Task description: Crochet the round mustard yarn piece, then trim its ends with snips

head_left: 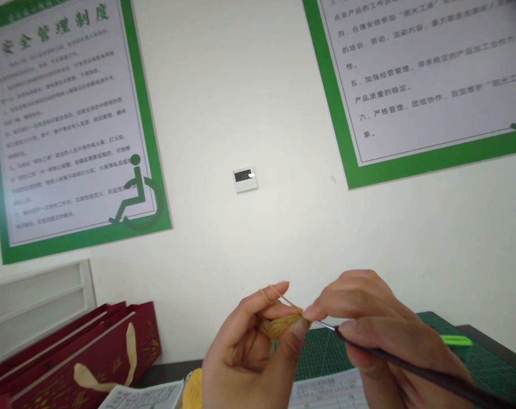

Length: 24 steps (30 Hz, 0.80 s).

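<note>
My left hand pinches a small piece of mustard-yellow crochet work between thumb and fingers. Yellow yarn loops round its raised index finger and runs down to the piece. In my right hand is a crochet hook with a dark handle and a thin metal shaft. The hook's tip meets the edge of the crochet work, where my right index finger also touches it; the tip itself is hidden. A short reddish strand shows just below the piece.
Behind my hands lies a green cutting mat with a bright green object on it. Printed paper lies in front. A yellow yarn ball sits left of my left hand, near dark red gift bags. The wall stands close behind.
</note>
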Available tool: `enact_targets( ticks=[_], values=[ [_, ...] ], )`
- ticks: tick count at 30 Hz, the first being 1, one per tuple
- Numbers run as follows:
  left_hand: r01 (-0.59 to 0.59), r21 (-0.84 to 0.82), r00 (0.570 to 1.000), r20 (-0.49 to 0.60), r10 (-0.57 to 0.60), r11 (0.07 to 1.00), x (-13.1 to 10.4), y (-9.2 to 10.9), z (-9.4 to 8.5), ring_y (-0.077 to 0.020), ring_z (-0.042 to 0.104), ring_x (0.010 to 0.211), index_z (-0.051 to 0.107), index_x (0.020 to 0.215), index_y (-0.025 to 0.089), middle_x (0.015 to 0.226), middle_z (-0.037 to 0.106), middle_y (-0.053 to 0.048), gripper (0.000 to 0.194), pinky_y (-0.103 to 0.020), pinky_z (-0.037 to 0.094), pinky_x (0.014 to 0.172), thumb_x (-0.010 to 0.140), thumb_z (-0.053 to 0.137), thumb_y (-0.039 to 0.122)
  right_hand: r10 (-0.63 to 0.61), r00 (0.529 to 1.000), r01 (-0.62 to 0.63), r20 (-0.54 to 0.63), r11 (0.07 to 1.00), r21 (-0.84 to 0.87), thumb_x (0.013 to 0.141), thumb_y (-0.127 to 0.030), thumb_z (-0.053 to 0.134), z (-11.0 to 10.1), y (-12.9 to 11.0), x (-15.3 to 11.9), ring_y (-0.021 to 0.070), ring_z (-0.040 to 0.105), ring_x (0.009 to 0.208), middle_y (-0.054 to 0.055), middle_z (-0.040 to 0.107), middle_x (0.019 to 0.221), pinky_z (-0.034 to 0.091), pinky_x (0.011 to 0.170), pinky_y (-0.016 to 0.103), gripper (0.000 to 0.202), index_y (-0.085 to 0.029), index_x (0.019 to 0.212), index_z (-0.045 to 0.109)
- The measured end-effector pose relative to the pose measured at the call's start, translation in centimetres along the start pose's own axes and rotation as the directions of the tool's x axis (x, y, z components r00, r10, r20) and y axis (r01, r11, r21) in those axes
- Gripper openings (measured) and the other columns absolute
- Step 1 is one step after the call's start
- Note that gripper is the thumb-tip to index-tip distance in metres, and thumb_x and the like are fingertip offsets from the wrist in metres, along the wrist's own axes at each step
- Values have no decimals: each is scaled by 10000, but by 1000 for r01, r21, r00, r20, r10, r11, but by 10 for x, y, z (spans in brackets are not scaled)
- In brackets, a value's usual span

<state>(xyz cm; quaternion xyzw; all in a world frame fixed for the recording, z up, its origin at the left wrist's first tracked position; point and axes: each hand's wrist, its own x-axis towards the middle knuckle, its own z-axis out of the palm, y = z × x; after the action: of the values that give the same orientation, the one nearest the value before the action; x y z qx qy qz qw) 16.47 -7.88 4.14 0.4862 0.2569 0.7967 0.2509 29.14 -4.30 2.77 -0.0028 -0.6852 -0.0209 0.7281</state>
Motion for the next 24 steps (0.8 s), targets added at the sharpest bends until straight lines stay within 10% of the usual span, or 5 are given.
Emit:
enact_targets(
  ticks=[4,15,20,24],
  values=[
    [4,-25,1000,-18,-4,1000,0,0,-1,-148,703,694,818,901,219,735,755,-33,373,-188,579,661,576,901,56,-76,996,81,44,988,-134,874,-73,586,1,-1,2,219,712,694,39,782,857,551,695,440,287,-295,1052,621],
    [306,-223,941,218,-259,926,7,2,-10,-119,658,660,817,984,230,749,705,-24,437,-196,563,613,575,950,149,113,991,-94,-70,968,235,880,-119,665,20,21,-17,196,638,836,8,685,933,530,719,407,255,-329,1025,675],
    [280,-204,951,193,-242,938,4,2,-6,-111,676,668,812,1007,238,717,723,-10,413,-168,545,641,623,923,134,-138,957,73,-254,966,-249,753,-43,727,25,22,-22,162,600,648,-14,658,734,508,604,352,284,-282,900,688],
    [22,-89,995,97,-13,996,-2,-3,0,-111,691,704,782,1083,283,742,745,3,436,-167,547,698,707,846,72,-257,952,176,-166,903,-391,710,-11,696,25,17,-19,161,637,643,8,703,754,522,646,365,323,-227,948,663]
  ],
)
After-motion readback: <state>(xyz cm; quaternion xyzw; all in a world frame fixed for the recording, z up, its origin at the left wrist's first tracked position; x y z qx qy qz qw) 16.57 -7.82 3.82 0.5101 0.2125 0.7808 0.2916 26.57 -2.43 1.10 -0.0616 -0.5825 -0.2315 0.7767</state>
